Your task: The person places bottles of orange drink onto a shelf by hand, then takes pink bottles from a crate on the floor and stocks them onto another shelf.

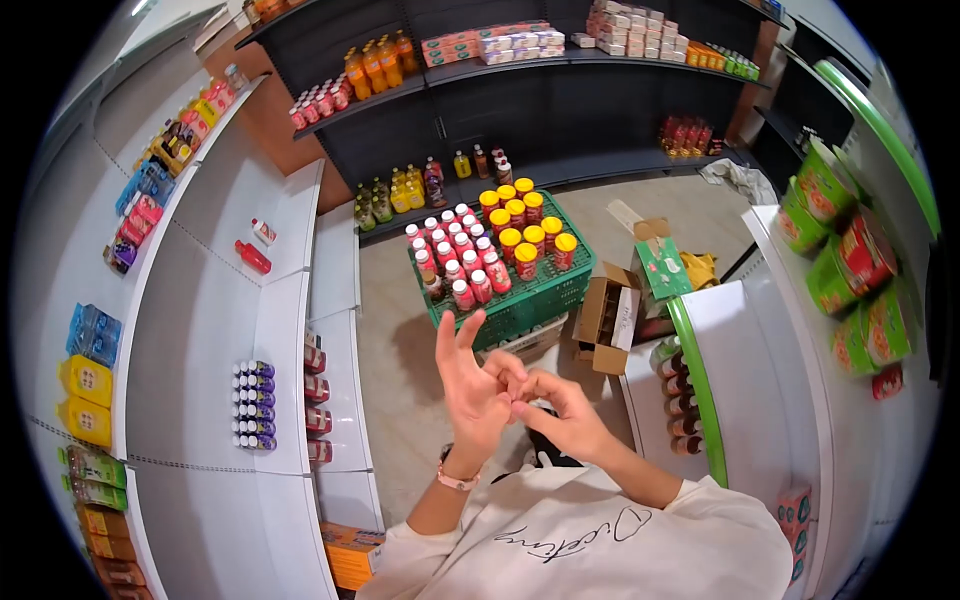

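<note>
In the head view, my left hand (473, 395) is raised in front of my chest, two fingers stretched upward and the others bent in toward the thumb. My right hand (562, 413) meets it, with its thumb and bent fingers pressed against the left fingertips. Whatever lies between the touching fingertips, if anything, is too small or hidden to make out. Beyond the hands stands an upturned green crate (545, 305). On it are rows of red bottles with white caps (463, 250) and several containers with yellow lids (526, 261).
An open cardboard box (607, 318) and a green carton (657, 265) sit right of the crate. White shelves (200, 330) with drinks run along the left. A dark shelf (540, 90) crosses the back. Cup noodles (868, 252) line the right shelf.
</note>
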Available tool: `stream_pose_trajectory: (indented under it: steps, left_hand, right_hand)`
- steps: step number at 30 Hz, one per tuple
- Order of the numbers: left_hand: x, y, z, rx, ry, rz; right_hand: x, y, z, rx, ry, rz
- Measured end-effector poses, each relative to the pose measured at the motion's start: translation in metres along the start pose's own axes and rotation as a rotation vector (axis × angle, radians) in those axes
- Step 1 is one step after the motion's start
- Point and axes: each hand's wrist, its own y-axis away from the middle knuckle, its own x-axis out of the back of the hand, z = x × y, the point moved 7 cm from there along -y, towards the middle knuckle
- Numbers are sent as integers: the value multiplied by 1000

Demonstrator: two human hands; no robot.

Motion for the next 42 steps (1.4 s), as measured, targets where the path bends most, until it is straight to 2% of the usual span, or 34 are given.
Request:
stream_pose_trajectory:
  steps: [4,8,12,13,16,20,21,23,25,28,35,42]
  left_hand:
    - [60,-7,-28,136,-1,191]
    - [117,-28,-58,254,-38,304]
    - [186,-52,-92,467,-26,441]
    - [203,-62,-97,495,-64,457]
    - [252,-92,-119,538,-137,445]
    - [295,-144,-139,561,-284,343]
    - [299,-157,-140,539,-312,340]
    - [302,-183,-149,514,-326,329]
    - [308,-199,-160,535,-274,322]
    - [305,-225,-166,501,-301,249]
    - [293,-303,-139,291,-324,93]
    - [272,-371,-69,79,-199,-198]
  right_hand:
    - [-9,-35,68,-160,-99,-90]
    - [-13,-87,124,-288,-79,-138]
    - [-13,-156,176,-370,-97,-209]
    - [-13,-174,188,-455,-22,-278]
    - [-10,-232,198,-472,270,-388]
    - [-4,-286,249,-275,49,-157]
    - [1,-298,251,-366,178,-223]
    - [4,-315,269,-393,-25,-209]
    - [11,-332,270,-382,-242,-183]
    - [27,-346,262,-568,-313,-125]
    - [32,-402,190,-347,-295,39]
    - [1,-446,108,-167,-285,182]
